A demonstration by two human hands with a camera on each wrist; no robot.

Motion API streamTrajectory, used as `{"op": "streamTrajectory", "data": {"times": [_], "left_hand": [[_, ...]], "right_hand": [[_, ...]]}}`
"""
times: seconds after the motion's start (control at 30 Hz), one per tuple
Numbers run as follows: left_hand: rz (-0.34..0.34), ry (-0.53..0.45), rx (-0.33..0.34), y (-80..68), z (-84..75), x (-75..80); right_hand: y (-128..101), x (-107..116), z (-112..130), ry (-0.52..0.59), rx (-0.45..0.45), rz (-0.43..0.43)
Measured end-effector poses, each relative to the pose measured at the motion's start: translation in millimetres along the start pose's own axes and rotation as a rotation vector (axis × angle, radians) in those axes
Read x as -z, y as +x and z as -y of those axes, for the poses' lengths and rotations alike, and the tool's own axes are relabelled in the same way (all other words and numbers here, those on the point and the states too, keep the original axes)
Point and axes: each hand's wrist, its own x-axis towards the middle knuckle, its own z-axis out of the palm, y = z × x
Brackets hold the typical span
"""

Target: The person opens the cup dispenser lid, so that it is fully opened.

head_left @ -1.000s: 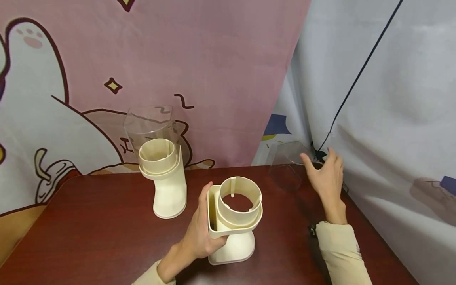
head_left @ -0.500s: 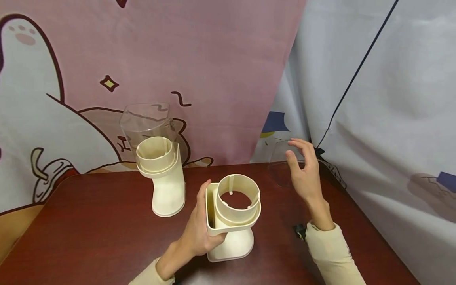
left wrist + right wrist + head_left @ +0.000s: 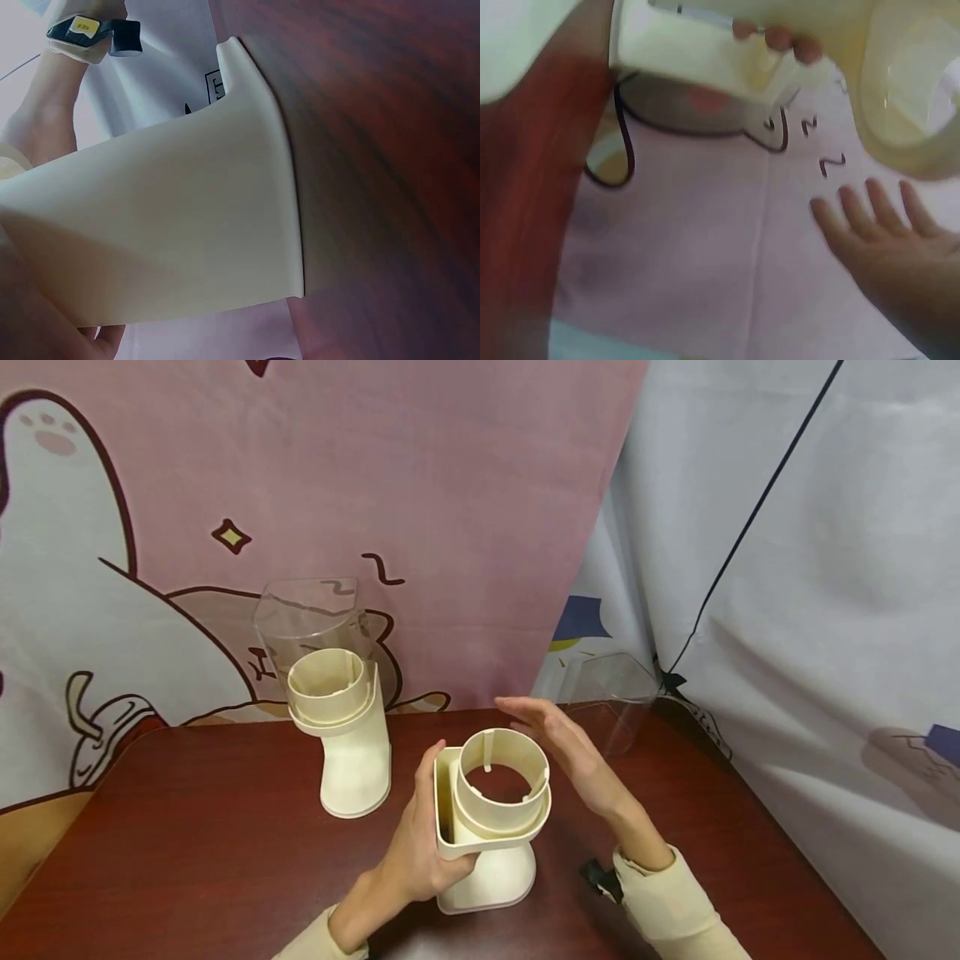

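Observation:
My left hand point(image 3: 422, 839) grips the left side of a cream plastic dispenser stand point(image 3: 491, 881) with a round collar on top and a rounded foot. In the left wrist view the stand's foot point(image 3: 277, 180) stands against the dark red tabletop. Several left fingertips point(image 3: 778, 37) show on the stand in the right wrist view. Just right of the collar and behind it, my right hand point(image 3: 573, 752) holds nothing, its fingers extended to the left. The right wrist view shows that hand point(image 3: 900, 259) with fingers spread, close to the round collar point(image 3: 900, 150).
A matching cream stand point(image 3: 356, 768) with a clear plastic container point(image 3: 303, 614) around its collar stands at the back left. Another clear container point(image 3: 618, 681) sits at the back right corner, near a black cable point(image 3: 750, 531). Fabric curtains point(image 3: 450, 485) rise along the table's back and right sides.
My right hand has moved left, from beside the clear container at the back right to the collar. The left hand and its stand have stayed in place.

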Motion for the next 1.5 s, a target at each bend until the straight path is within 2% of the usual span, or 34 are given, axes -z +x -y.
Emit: {"op": "streamTrajectory", "data": {"times": [0.13, 0.2, 0.33, 0.5, 0.73, 0.87, 0.93, 1.03, 1.13, 1.23, 1.3, 1.33, 1.43, 1.5], "left_hand": [[-0.001, -0.014, -0.014, -0.2, -0.8, -0.5], [-0.002, -0.017, -0.015, -0.4, -1.3, -0.4], [-0.007, -0.008, -0.018, 0.3, -1.3, -0.1], [0.004, 0.001, -0.013, 0.5, -1.1, -0.7], [0.006, -0.005, -0.011, 1.2, -2.3, -1.2], [-0.007, -0.027, -0.014, 1.8, -2.4, -0.7], [-0.010, -0.044, 0.003, 0.7, -2.7, 0.0], [0.001, -0.064, 0.065, -2.3, -6.8, 1.9], [0.018, -0.106, 0.112, -5.4, -18.1, 5.2], [0.009, -0.187, 0.097, -6.3, -35.3, 8.9], [-0.011, -0.214, 0.116, -4.7, -47.4, 10.4], [-0.023, -0.227, 0.147, -3.2, -52.9, 10.2], [-0.073, -0.239, 0.262, 2.0, -64.6, 6.9], [-0.108, -0.237, 0.292, 4.2, -68.2, 3.4]], "right_hand": [[-0.3, -12.0, -4.0, 0.074, 0.022, 0.102], [0.4, -17.8, -5.7, 0.171, 0.044, 0.128], [3.4, -26.2, -10.3, 0.283, 0.125, 0.107], [3.1, -30.4, -13.6, 0.299, 0.162, 0.077], [-0.1, -29.9, -13.9, 0.291, 0.112, 0.081], [2.1, -31.6, -14.4, 0.289, 0.120, 0.070], [3.7, -32.7, -15.5, 0.283, 0.131, 0.068], [4.4, -32.9, -17.8, 0.260, 0.130, 0.063], [-1.1, -31.2, -19.6, 0.218, 0.051, -0.003], [-7.5, -29.0, -20.5, 0.164, -0.040, -0.066], [-9.6, -28.0, -20.2, 0.137, -0.068, -0.087], [-9.6, -27.7, -19.9, 0.129, -0.067, -0.091], [-5.1, -28.1, -18.4, 0.159, 0.012, -0.033], [-1.6, -28.8, -16.7, 0.192, 0.069, 0.014]]}}
